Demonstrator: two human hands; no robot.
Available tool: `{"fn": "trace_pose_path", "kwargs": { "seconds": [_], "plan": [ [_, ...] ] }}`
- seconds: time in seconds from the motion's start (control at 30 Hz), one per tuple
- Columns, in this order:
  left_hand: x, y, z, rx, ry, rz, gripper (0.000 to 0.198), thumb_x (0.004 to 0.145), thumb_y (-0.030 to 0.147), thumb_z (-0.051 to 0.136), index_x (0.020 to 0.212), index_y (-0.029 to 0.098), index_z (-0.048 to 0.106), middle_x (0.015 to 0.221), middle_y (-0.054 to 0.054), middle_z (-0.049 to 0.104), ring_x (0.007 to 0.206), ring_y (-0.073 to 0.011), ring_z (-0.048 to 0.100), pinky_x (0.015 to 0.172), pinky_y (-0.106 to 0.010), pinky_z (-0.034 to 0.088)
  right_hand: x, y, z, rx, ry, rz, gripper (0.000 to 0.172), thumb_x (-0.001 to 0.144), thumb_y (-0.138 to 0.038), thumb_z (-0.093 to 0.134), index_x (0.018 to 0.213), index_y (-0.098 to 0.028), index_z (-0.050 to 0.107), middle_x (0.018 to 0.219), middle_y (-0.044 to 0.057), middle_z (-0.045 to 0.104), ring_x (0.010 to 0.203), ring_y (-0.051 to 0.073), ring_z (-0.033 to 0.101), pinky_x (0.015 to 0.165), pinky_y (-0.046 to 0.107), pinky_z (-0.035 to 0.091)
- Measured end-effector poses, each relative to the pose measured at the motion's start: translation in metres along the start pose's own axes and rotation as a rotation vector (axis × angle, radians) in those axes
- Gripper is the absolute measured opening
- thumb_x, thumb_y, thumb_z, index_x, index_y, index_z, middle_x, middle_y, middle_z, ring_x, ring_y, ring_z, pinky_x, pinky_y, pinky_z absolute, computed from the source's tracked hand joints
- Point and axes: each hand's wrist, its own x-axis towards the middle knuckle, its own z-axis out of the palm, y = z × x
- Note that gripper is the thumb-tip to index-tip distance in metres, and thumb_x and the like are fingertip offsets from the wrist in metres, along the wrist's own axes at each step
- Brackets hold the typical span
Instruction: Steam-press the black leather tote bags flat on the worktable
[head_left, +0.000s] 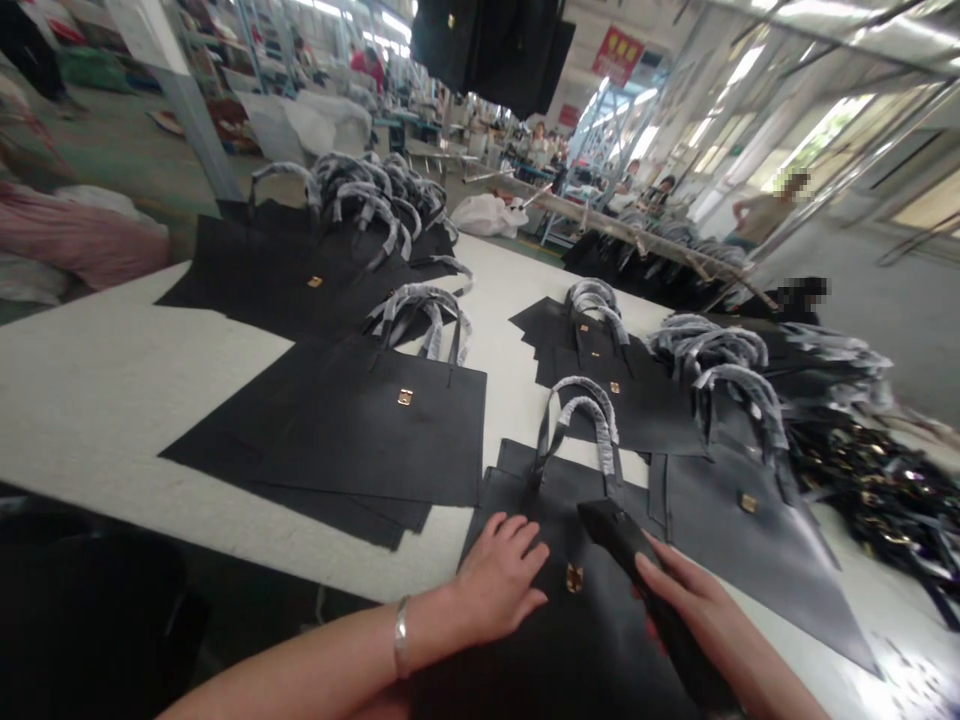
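Flat black leather-look bag [604, 655] lies at the near edge of the pale counter [90, 380], below both hands. Small gold metal clasp [574, 578] faces up; arched handles in translucent plastic wrap [592, 412] point away. Left hand [499, 575]: palm down on bag, left of clasp, fingers slightly spread, holding nothing. Right hand [697, 600]: wrapped around long black handheld tool [619, 530], tip near handle bases; tool type unclear, can't tell if it touches.

Risks, my judgement: a slip of the tool could scuff the smooth face or snag the wrap; light left-hand pressure could let the bag skid.

Around: stacked black bags [367, 430] to the left, another black bag with gold clasp [720, 540] to the right, tangled black straps with gold hardware [877, 490] far right.

Writing: red sign [617, 55] in back, pale characters, too blurred to read. No legible brand or label on bags.
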Motion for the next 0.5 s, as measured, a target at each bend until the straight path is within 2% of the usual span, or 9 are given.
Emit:
{"fn": "trace_pose_path", "kwargs": {
  "seconds": [0.1,0.23,0.37,0.5],
  "plan": [
    [-0.013,-0.009,0.003,0.035,0.027,-0.014,0.045,0.085,0.046,0.057,0.122,0.020,0.051,0.135,-0.009,0.047,0.125,-0.0268,0.039,0.107,-0.048,0.024,0.003,-0.004,0.026,-0.046,-0.109,-0.018,0.069,0.079,-0.051,0.061,0.138,-0.022,0.041,0.060,-0.004,0.061,0.042,0.014,0.057,0.038,0.022,0.043],
    [-0.015,-0.010,0.010,0.045,0.038,0.031,0.041,0.087,0.045,0.055,0.120,0.021,0.051,0.132,-0.008,0.050,0.122,-0.0237,0.042,0.107,-0.046,0.023,0.017,-0.012,0.050,-0.125,-0.230,-0.054,0.065,0.081,-0.050,0.058,0.138,-0.021,0.043,0.058,-0.005,0.060,0.039,0.013,0.056,0.035,0.021,0.041],
    [-0.013,-0.007,0.012,0.060,0.042,0.043,0.039,0.090,0.045,0.051,0.120,0.020,0.052,0.130,-0.009,0.051,0.121,-0.0247,0.042,0.106,-0.047,0.023,0.030,-0.023,0.062,-0.183,-0.205,-0.097,0.063,0.082,-0.049,0.056,0.137,-0.021,0.045,0.054,-0.006,0.058,0.039,0.013,0.056,0.035,0.021,0.042],
    [-0.012,-0.005,0.013,0.075,0.060,0.025,0.038,0.091,0.044,0.048,0.118,0.019,0.053,0.129,-0.009,0.050,0.121,-0.0247,0.042,0.105,-0.047,0.023,0.030,-0.026,0.059,-0.226,-0.179,-0.108,0.062,0.083,-0.050,0.055,0.137,-0.021,0.044,0.054,-0.006,0.058,0.039,0.014,0.056,0.036,0.022,0.043]
  ]
}}
